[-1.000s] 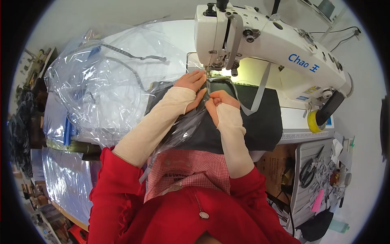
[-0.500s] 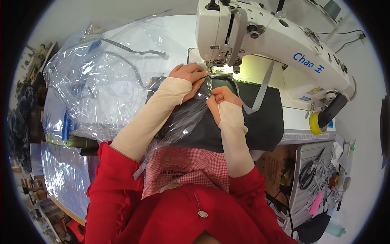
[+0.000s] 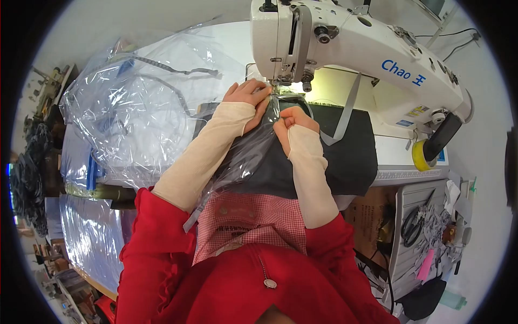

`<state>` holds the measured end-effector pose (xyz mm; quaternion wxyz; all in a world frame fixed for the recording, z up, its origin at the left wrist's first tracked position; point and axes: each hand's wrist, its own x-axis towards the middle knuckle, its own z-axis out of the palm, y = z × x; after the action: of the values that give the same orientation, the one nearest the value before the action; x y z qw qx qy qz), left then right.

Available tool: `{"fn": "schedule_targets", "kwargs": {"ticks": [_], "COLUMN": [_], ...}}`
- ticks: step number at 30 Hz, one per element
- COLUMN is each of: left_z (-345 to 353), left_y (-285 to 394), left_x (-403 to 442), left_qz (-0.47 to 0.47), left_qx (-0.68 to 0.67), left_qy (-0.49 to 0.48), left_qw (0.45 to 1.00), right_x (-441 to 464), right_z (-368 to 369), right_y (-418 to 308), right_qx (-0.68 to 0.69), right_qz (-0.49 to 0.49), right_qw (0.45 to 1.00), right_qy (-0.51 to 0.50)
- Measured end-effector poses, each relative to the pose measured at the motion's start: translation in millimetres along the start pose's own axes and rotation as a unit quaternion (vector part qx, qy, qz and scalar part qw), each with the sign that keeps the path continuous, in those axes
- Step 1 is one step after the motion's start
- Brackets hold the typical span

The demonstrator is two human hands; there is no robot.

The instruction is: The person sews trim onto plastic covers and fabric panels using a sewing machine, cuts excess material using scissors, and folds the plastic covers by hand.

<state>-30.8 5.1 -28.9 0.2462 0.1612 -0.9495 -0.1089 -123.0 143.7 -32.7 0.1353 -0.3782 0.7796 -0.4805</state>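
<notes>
At the needle of a white sewing machine [image 3: 345,40], my left hand [image 3: 249,96] bears on a clear plastic sheet [image 3: 245,148], its fingertips closed together on the edge beside the presser foot [image 3: 274,86]. Just to the right and nearer my body, my right hand [image 3: 295,124] pinches the same edge between thumb and bent fingers. Beneath the plastic lies black fabric [image 3: 348,148], spread over the machine bed towards my lap. A grey binding strip [image 3: 345,113] hangs from the machine arm and loops down to the fabric by my right hand.
Crumpled clear plastic [image 3: 140,119] with grey strips covers the table's left side. A yellow tape roll [image 3: 419,155] hangs at the machine's right end. Below it, a grey tray [image 3: 402,232] holds black scissors [image 3: 414,224] and fabric scraps. A ruler strip [image 3: 407,174] runs along the table edge.
The view has shifted slightly, so the machine sits a little further left and higher. Both hands keep their hold near the needle, with little visible movement of the material.
</notes>
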Motion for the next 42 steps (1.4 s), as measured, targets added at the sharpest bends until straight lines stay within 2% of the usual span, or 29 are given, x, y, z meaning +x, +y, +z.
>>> {"fn": "schedule_targets", "kwargs": {"ticks": [2,9,13,14,17,18,22,28,33,37,39,40,42], "left_z": [-0.4,1.4,2.8,4.1,4.8,5.4,9.4,7.6,10.2,13.8,15.4,21.2,11.5], "left_y": [-0.3,-3.8,-11.3,-14.0,-27.3,-31.3,-31.9,-32.5,-40.0,-48.8,-49.0,-53.0,-42.5], "left_x": [2.7,9.4,15.6,16.6,25.1,26.9,25.6,29.8,31.5,39.7,40.6,39.6,41.6], "left_qz": [0.028,0.023,-0.002,-0.023,-0.003,0.007,0.012,-0.011,0.007,0.008,0.012,0.060,0.077], "left_qx": [0.016,0.024,0.027,0.023,0.001,0.002,0.059,0.054,0.034,0.030,0.050,0.106,0.144], "left_qy": [0.020,0.016,-0.030,-0.054,-0.065,-0.085,-0.060,-0.079,-0.069,-0.092,-0.111,-0.091,-0.097], "left_qw": [0.999,0.999,0.999,0.998,0.998,0.996,0.996,0.995,0.997,0.995,0.992,0.988,0.982], "right_x": [2.1,7.5,11.2,12.7,19.2,21.2,21.1,20.8,19.9,19.6,20.5,21.3,23.0], "right_z": [-1.8,0.4,5.5,7.7,12.6,14.3,15.0,14.1,12.0,11.5,11.0,10.4,11.3], "right_y": [-1.3,-3.2,1.3,3.3,8.4,10.4,9.8,9.1,5.9,4.1,4.5,5.8,11.0], "right_qx": [-0.004,-0.021,-0.017,-0.035,-0.085,-0.086,-0.075,-0.071,-0.033,-0.063,-0.069,-0.069,-0.056], "right_qz": [-0.002,0.006,-0.001,-0.029,-0.126,-0.105,-0.097,-0.094,-0.074,-0.071,-0.079,-0.086,-0.118], "right_qw": [1.000,1.000,1.000,0.998,0.983,0.986,0.988,0.990,0.994,0.992,0.991,0.991,0.989], "right_qy": [-0.005,0.007,0.018,0.038,0.104,0.093,0.089,0.081,0.069,0.077,0.078,0.071,0.073]}}
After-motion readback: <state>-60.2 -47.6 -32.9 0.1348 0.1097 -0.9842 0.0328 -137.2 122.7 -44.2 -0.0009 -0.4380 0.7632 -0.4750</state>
